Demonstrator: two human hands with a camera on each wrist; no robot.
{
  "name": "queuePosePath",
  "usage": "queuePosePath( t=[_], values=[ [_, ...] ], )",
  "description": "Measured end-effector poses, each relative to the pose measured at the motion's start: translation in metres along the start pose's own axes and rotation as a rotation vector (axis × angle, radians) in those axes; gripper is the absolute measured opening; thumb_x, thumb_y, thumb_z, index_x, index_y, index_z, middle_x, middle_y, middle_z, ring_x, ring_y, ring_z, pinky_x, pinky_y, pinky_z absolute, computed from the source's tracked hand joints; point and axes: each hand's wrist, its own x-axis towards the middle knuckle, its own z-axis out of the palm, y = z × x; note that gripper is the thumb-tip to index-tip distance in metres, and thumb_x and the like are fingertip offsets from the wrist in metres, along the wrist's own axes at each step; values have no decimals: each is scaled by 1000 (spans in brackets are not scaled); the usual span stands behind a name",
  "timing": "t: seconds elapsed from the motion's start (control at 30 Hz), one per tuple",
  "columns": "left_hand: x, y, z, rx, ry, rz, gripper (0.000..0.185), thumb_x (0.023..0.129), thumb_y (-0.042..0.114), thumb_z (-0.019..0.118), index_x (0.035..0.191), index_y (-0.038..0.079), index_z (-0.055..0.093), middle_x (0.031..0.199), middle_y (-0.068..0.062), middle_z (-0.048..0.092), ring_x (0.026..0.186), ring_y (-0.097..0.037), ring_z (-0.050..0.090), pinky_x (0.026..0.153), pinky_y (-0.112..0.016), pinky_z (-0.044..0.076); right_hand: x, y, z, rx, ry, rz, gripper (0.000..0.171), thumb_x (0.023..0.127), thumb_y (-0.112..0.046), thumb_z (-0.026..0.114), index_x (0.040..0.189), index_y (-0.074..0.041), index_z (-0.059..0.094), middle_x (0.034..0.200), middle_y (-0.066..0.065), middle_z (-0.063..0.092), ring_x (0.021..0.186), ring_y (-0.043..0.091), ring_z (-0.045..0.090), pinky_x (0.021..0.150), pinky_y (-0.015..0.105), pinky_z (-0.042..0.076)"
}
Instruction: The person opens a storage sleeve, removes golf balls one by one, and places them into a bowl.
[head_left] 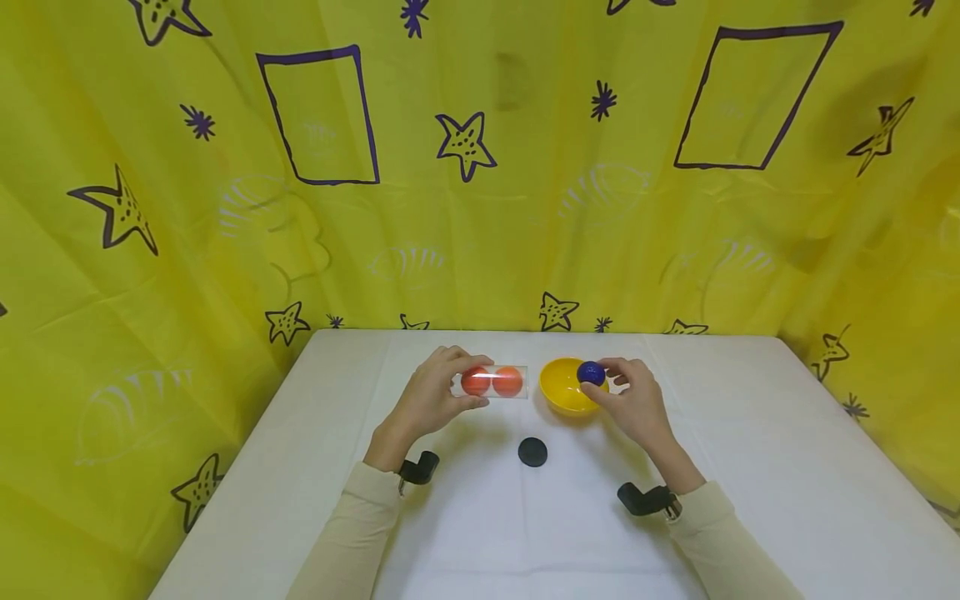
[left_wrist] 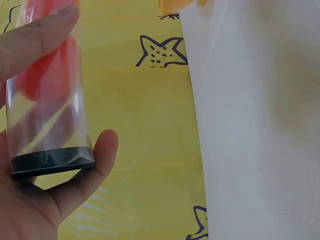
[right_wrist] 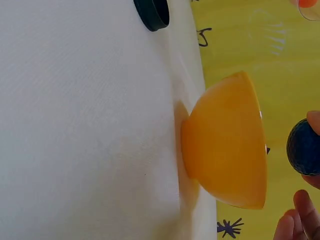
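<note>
Two hands at frame centre, tube beside bowl.
Left hand grips the tube sideways, mouth toward the bowl; right hand pinches a blue ball above it.

1. No words, labels, brands or numbers can be read in any view.
2. The yellow curtain carries only drawn purple stars, asterisks and rectangles.
3. The clear tube, yellow bowl and black cap are unmarked.
</note>
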Motion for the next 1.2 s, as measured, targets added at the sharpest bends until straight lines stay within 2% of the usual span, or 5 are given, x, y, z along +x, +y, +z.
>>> queuePosePath(
  t=[0.2, 0.53, 0.67, 0.97, 1.2],
  values=[
    [0, 0, 1, -23, 1, -18, 50, 77, 20, 91, 123, 20, 73, 106, 0, 68, 99, -20, 57, 78, -30, 48, 1, 6, 3, 9, -12, 95, 55, 92, -37, 76, 134, -6, 62, 139, 25, 43, 125, 41, 39, 96, 50, 45],
    [1, -2, 1, -29, 3, -12, 51, 76, 21, 92, 123, 17, 74, 103, 1, 67, 98, -17, 54, 78, -31, 46, 2, 18, 9, 12, -71, 162, 58, 93, -36, 75, 139, -6, 59, 147, 27, 37, 125, 42, 37, 95, 51, 46],
    [1, -1, 1, -32, -6, -10, 51, 76, 21, 91, 124, 17, 74, 104, 1, 67, 99, -17, 54, 79, -31, 46, 2, 18, 10, 15, -87, 172, 58, 93, -38, 75, 139, -6, 60, 147, 27, 38, 124, 41, 37, 91, 48, 45],
    [0, -1, 3, -47, -17, -16, 51, 76, 19, 92, 123, 15, 74, 103, 1, 67, 96, -17, 52, 77, -31, 45, 2, 19, 11, 41, -101, 191, 60, 93, -39, 75, 141, -6, 59, 149, 26, 37, 133, 44, 35, 101, 56, 45],
    [1, -1, 4, -32, -18, -20, 50, 76, 22, 92, 122, 20, 74, 103, 3, 66, 96, -14, 52, 78, -29, 46, 2, 20, 12, 46, -98, 194, 57, 95, -38, 73, 141, -8, 58, 149, 26, 37, 135, 44, 35, 102, 55, 46]
  ],
)
